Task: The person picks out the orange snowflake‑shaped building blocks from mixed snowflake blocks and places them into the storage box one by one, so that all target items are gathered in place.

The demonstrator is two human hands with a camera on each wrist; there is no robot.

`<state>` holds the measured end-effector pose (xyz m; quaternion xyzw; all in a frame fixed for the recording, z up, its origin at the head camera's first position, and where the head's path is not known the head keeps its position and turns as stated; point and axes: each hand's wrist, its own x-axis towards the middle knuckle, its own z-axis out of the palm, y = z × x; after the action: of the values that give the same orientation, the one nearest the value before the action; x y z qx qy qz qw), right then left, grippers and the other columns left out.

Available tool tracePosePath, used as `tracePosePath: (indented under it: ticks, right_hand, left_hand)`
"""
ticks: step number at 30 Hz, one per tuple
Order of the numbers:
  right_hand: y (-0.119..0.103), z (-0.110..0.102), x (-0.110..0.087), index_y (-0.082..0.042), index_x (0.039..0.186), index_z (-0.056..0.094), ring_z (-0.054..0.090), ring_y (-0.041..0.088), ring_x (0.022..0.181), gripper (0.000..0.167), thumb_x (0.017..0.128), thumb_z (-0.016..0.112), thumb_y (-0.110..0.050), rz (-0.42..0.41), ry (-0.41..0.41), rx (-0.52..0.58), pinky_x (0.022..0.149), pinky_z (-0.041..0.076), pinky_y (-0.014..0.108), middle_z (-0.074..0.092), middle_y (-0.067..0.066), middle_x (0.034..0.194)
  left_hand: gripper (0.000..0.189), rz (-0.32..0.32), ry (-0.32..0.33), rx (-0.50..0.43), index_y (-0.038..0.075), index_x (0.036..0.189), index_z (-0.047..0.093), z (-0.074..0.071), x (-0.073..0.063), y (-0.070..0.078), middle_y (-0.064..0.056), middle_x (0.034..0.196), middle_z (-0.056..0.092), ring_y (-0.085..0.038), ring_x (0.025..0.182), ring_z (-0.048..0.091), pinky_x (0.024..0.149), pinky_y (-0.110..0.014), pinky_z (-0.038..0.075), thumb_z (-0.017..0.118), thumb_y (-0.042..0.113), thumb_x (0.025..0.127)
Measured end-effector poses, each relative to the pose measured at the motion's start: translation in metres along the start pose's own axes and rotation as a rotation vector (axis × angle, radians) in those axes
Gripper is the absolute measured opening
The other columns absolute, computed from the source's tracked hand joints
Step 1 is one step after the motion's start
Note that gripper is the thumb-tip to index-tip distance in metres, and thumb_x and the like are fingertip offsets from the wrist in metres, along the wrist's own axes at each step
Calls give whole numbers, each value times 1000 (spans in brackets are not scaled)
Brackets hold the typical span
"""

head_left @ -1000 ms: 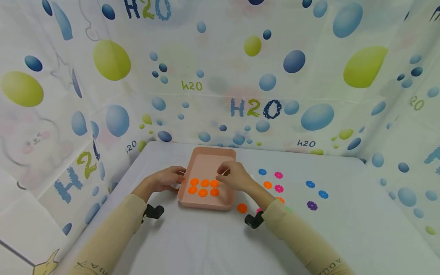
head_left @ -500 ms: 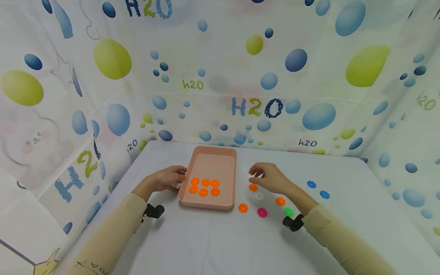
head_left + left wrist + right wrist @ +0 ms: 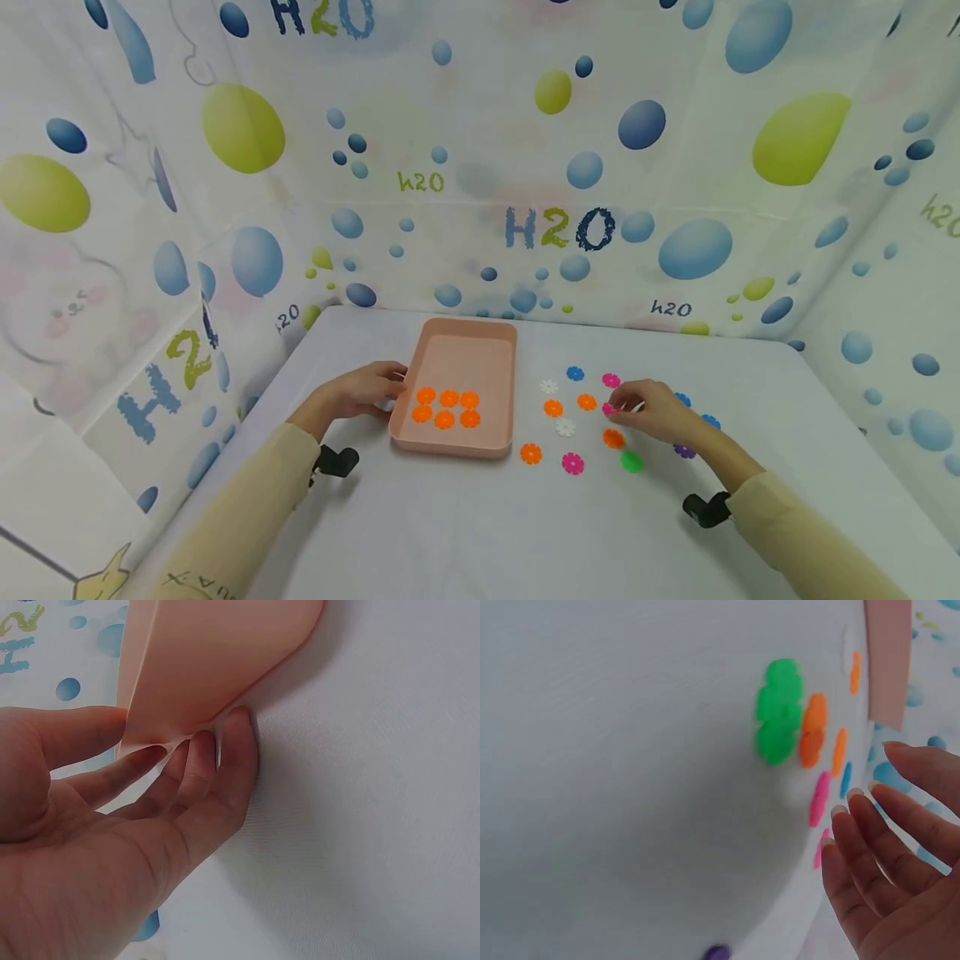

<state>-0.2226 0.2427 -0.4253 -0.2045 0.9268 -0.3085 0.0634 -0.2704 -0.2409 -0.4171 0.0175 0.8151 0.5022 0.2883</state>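
Note:
A pink tray (image 3: pixel 452 451) stands left of centre on the table, with several orange notched plastic discs (image 3: pixel 448 398) laid in two rows inside. At its left side, my left hand (image 3: pixel 365 389) holds the edge; the left wrist view shows the thumb at the rim and bent fingers against the outer wall. Over the loose discs to the right hovers my right hand (image 3: pixel 651 408), its fingertips right at a pink notched disc (image 3: pixel 607 408). In the right wrist view thumb and fingers (image 3: pixel 881 847) stand apart, nothing between them.
Between tray and right hand lie white discs (image 3: pixel 565 427), orange discs (image 3: pixel 552 408), a blue disc (image 3: pixel 574 373) and a green disc (image 3: pixel 632 461). A purple disc (image 3: pixel 684 452) lies partly behind the right hand. A patterned curtain (image 3: pixel 480 167) rises behind the table.
My right hand has moved from over the tray to the right, past the white disc, to the pink discs. The left hand, tray and orange discs inside it stay in place.

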Motion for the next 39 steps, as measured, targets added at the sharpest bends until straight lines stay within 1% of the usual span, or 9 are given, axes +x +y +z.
tracePosePath:
  ticks: [7, 12, 15, 20, 22, 29, 32, 36, 39]
  right_hand:
    - [14, 5, -14, -5, 112, 71, 60, 19, 93, 25, 93, 75, -21, 69, -54, 65, 77, 54, 24, 68, 0, 99]
    - [20, 12, -18, -7, 110, 72, 59, 19, 89, 24, 92, 76, -23, 96, -62, 91, 74, 54, 23, 67, 0, 95]
    - [20, 14, -17, -8, 108, 72, 58, 20, 89, 25, 90, 78, -23, 110, -60, 88, 74, 53, 25, 65, 1, 94]
    - [15, 15, -17, -8, 108, 71, 56, 21, 91, 27, 88, 80, -23, 145, -79, 113, 76, 52, 27, 63, 2, 95]
    - [14, 15, -17, -7, 107, 71, 56, 21, 91, 26, 88, 80, -22, 143, -86, 116, 76, 52, 27, 63, 2, 95]
    - [16, 13, -14, -8, 101, 70, 58, 20, 87, 17, 91, 77, -20, 95, -84, 95, 75, 53, 25, 65, 0, 91]
    - [16, 13, -14, -8, 101, 70, 61, 19, 86, 15, 92, 76, -19, 98, -80, 122, 74, 54, 25, 67, 0, 90]
    - [15, 12, -16, -3, 102, 70, 63, 20, 81, 15, 94, 73, -15, 84, -75, 176, 71, 56, 25, 69, 3, 89]
    - [13, 12, -16, -2, 101, 71, 64, 20, 79, 14, 94, 73, -13, 88, -53, 189, 70, 57, 24, 69, 4, 88]
  left_hand:
    - [57, 3, 2, 9, -1, 154, 32, -1, 0, 0, -27, 156, 34, -40, 129, 48, 106, -58, 48, 54, 11, 103]
    - [58, 2, -1, -2, -2, 154, 32, -1, 1, -2, -28, 157, 32, -41, 131, 46, 106, -59, 47, 55, 10, 102]
    - [58, 1, 0, -4, -2, 155, 31, -1, 2, -2, -28, 157, 31, -41, 132, 46, 106, -59, 47, 55, 10, 102]
    - [58, 2, 1, -4, -2, 154, 32, -1, 2, -3, -28, 156, 32, -41, 130, 47, 105, -59, 48, 55, 10, 102]
    - [58, 2, 0, -4, -2, 154, 32, -1, 2, -3, -28, 156, 32, -41, 130, 47, 105, -59, 48, 56, 10, 102]
    - [58, 4, 4, -6, -1, 154, 33, -1, 2, -4, -27, 156, 32, -40, 130, 47, 105, -59, 48, 56, 10, 102]
    - [58, 7, 3, -5, -1, 154, 33, -1, 2, -4, -27, 156, 32, -41, 130, 46, 105, -58, 49, 56, 11, 102]
    - [58, 8, 4, -4, -1, 154, 33, -1, 2, -4, -27, 156, 33, -41, 131, 46, 104, -58, 49, 56, 11, 102]
    - [58, 10, 5, -2, -1, 154, 33, -1, 1, -3, -27, 156, 33, -40, 130, 47, 104, -58, 49, 56, 11, 103]
